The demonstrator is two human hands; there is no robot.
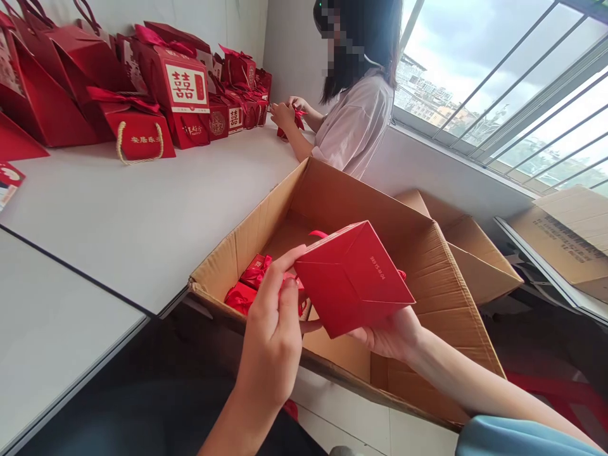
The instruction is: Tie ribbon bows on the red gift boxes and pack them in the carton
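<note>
Both my hands hold one red gift box (pixel 354 278) above an open cardboard carton (pixel 427 253), its folded bottom turned toward me. My left hand (pixel 273 329) grips the box's left side with fingers pressed on it. My right hand (pixel 392 332) supports it from underneath, fingers mostly hidden behind the box. A red ribbon loop shows behind the box's top edge. Inside the carton lie several small red boxes with bows (pixel 249 285).
A white table (pixel 118 215) runs along my left, with many red gift bags and boxes (pixel 180 95) at its far end. Another person (pixel 354 120) sits beyond the carton, hands on a red item. More cardboard boxes (pixel 565 234) stand at the right under a barred window.
</note>
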